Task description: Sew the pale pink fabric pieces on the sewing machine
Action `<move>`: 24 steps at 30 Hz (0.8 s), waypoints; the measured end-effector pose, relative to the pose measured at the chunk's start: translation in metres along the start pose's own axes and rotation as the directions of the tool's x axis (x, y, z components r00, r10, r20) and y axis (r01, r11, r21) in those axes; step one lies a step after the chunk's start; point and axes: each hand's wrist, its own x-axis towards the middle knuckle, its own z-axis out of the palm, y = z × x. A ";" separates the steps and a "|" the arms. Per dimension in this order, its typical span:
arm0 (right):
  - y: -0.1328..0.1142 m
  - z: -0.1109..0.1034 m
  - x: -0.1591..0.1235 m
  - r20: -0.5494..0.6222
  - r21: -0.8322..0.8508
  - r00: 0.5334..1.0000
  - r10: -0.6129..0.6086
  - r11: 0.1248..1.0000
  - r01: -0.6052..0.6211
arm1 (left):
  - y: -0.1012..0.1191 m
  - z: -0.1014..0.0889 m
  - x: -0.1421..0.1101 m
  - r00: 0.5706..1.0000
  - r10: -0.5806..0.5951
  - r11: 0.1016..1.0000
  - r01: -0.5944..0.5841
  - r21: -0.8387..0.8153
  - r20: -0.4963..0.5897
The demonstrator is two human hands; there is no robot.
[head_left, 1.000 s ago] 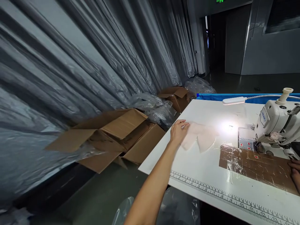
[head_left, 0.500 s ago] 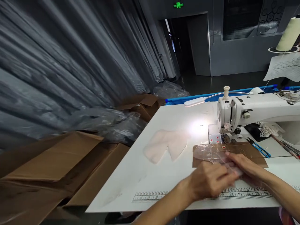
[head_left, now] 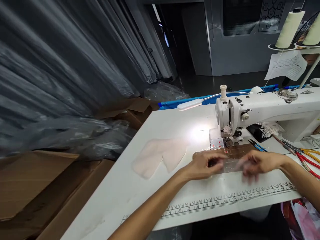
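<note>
My left hand [head_left: 207, 164] is over the left part of a brown plate [head_left: 241, 151] in front of the sewing machine [head_left: 262, 110], its thumb and fingers curled together on a piece of thin see-through fabric [head_left: 230, 164]. Opposite it, my right hand [head_left: 258, 163] pinches the other side of that fabric; its lower fingers are smeared by motion. The fabric stretches across the short gap between both hands, below the needle area. Left of my hands, a pale pink sheer fabric piece [head_left: 152, 156] with a notch lies flat on the white table [head_left: 120, 196].
Blue-handled snips [head_left: 258, 145] lie right of the plate, with red- and yellow-handled scissors [head_left: 306, 158] farther right. A lit lamp [head_left: 190, 104] hangs behind. A printed ruler [head_left: 225, 201] runs along the front edge. Cardboard boxes [head_left: 35, 180] stand left; thread cones [head_left: 290, 30] stand back right.
My hands, crossed close together over the plate before, have moved apart, left hand leftward and up, with sheer fabric between them. The view has shifted right. The pink piece stays on the table.
</note>
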 end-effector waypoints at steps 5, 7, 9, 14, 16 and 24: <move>0.001 -0.023 0.022 -0.394 -0.003 0.918 -0.047 0.999 0.050 | -0.014 0.002 0.002 0.895 -0.382 0.882 0.278 -0.381 -0.229; 0.002 -0.020 0.033 -0.482 0.027 0.875 -0.052 0.997 0.075 | -0.014 0.004 0.003 0.860 -0.442 0.840 0.298 -0.453 -0.254; 0.003 -0.015 0.039 -0.565 0.054 0.823 -0.053 0.993 0.102 | -0.012 0.004 0.004 0.837 -0.473 0.814 0.295 -0.501 -0.275; 0.004 -0.008 0.039 -0.640 0.087 0.765 -0.070 0.983 0.162 | -0.007 0.005 0.005 0.779 -0.508 0.761 0.206 -0.616 -0.367; 0.005 -0.007 0.038 -0.642 0.107 0.763 -0.071 0.978 0.181 | -0.006 0.006 0.004 0.749 -0.526 0.731 0.156 -0.664 -0.404; 0.012 -0.006 0.042 -0.656 0.158 0.748 -0.102 0.950 0.268 | 0.001 0.006 0.003 0.748 -0.581 0.466 -0.018 -0.885 -0.321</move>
